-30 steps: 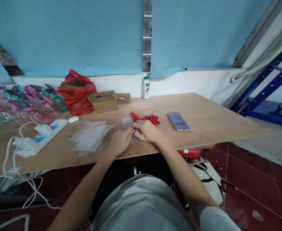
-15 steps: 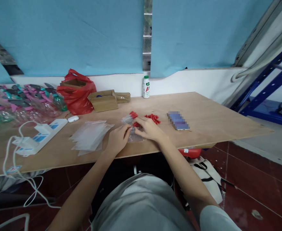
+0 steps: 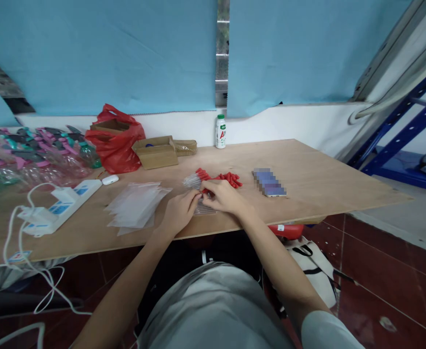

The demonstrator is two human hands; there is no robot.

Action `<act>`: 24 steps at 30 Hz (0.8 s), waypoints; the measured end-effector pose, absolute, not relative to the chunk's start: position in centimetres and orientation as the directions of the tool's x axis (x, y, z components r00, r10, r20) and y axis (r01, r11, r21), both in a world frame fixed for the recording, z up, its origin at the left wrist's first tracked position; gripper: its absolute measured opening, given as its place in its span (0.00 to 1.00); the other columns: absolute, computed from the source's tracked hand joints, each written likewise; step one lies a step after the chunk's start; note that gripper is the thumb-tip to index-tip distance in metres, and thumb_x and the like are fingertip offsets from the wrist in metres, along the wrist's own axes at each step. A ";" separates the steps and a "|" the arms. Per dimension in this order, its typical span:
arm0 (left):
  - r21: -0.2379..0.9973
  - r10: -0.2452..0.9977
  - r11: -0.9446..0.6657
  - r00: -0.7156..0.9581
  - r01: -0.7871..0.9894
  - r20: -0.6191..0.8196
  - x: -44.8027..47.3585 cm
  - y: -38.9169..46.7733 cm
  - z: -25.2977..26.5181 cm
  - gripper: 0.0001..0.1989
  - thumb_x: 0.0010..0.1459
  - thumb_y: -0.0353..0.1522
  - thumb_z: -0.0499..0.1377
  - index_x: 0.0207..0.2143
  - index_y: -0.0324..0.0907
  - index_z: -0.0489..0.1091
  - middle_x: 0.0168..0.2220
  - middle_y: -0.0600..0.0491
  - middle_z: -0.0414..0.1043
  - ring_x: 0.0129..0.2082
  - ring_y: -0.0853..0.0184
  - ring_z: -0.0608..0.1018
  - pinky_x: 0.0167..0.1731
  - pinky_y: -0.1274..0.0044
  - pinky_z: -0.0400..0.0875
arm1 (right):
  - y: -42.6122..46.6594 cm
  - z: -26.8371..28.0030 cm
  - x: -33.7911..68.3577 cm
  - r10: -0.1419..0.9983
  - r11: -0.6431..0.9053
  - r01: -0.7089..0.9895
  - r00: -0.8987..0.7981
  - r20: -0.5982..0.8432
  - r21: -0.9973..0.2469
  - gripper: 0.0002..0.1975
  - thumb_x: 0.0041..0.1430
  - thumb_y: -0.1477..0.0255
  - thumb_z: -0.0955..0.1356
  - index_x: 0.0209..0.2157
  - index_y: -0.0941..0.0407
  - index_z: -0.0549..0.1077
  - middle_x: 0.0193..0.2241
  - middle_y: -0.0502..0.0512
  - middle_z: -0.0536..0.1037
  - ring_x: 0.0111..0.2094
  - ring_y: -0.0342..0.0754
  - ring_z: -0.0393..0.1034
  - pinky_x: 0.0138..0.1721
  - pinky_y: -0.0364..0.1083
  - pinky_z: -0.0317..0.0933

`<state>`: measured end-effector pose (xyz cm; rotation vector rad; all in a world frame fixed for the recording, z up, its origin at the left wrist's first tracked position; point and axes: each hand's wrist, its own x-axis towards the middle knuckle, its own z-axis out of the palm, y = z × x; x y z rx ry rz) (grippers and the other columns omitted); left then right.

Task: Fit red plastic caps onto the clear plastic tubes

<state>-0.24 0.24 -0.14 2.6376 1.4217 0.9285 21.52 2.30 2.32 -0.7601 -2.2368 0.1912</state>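
Red pieces point(image 3: 232, 180) lie just beyond the right hand point(image 3: 223, 196), pinched narrow like the left hand point(image 3: 178, 209), contents unclear.

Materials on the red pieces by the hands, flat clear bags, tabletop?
Red pieces: likely plastic or rubber; solid, even colour, too small to settle.
Flat clear bags: probably thin plastic film, smooth; translucent, pale sheen.
Tabletop: apparently plywood or similar wood board, mostly matte; tan, faint grain, little glare.
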 end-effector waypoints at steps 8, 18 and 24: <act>0.268 0.751 -0.610 0.438 0.745 0.494 -0.1 0.2 0.0 0.16 0.78 0.36 0.49 0.47 0.44 0.76 0.45 0.47 0.85 0.41 0.59 0.85 0.42 0.71 0.73 | 1.9 2.5 21.2 0.544 0.830 0.474 -0.574 0.612 -0.294 0.06 0.60 0.79 0.64 0.33 0.53 0.67 0.26 0.48 0.67 0.29 0.46 0.60 0.37 0.44 0.53; 0.254 0.747 -0.615 0.448 0.747 0.492 -0.1 0.3 -0.1 0.17 0.78 0.36 0.48 0.48 0.44 0.78 0.44 0.46 0.85 0.41 0.58 0.85 0.41 0.71 0.73 | 1.9 2.6 21.1 0.496 0.862 0.429 -0.603 0.625 -0.270 0.07 0.60 0.79 0.63 0.32 0.52 0.64 0.29 0.49 0.67 0.32 0.48 0.60 0.38 0.45 0.53; 0.282 0.743 -0.599 0.389 0.750 0.544 -0.2 -0.2 0.5 0.15 0.78 0.36 0.50 0.48 0.45 0.77 0.46 0.49 0.85 0.44 0.60 0.84 0.44 0.72 0.72 | 2.1 2.8 21.8 0.539 0.838 0.411 -0.533 0.652 -0.358 0.04 0.68 0.73 0.66 0.42 0.54 0.73 0.35 0.53 0.76 0.36 0.49 0.68 0.42 0.45 0.59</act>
